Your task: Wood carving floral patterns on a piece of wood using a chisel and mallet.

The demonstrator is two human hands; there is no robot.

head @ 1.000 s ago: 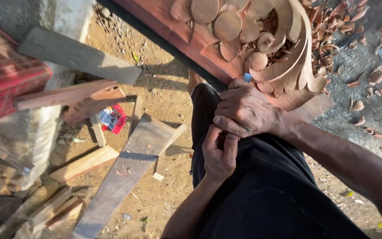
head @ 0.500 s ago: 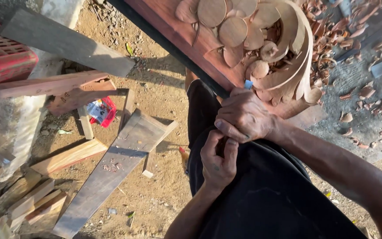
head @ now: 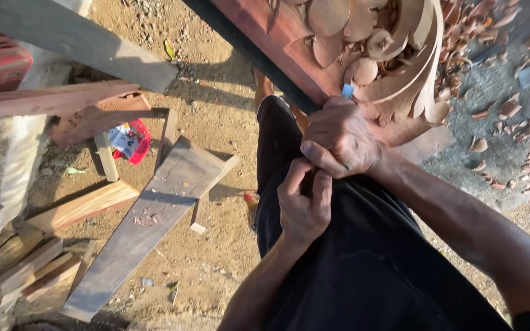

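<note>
- The carving (head: 363, 55), a reddish wooden panel with leaf shapes, fills the view from 12 to 2 o'clock, its lower edge touching the right hand.
- A grey plank (head: 148, 227) lies on sandy ground at 8 o'clock, with offcuts around it.
- The right hand (head: 341, 140), near centre, is clenched around a blue-tipped tool (head: 347, 91) pressed to the carving.
- The left hand (head: 305, 202), just below at 6 o'clock, has fingers curled, pinching something hidden; it touches the right hand.
- Chips (head: 510, 110) litter the ground at 3 o'clock.
</note>
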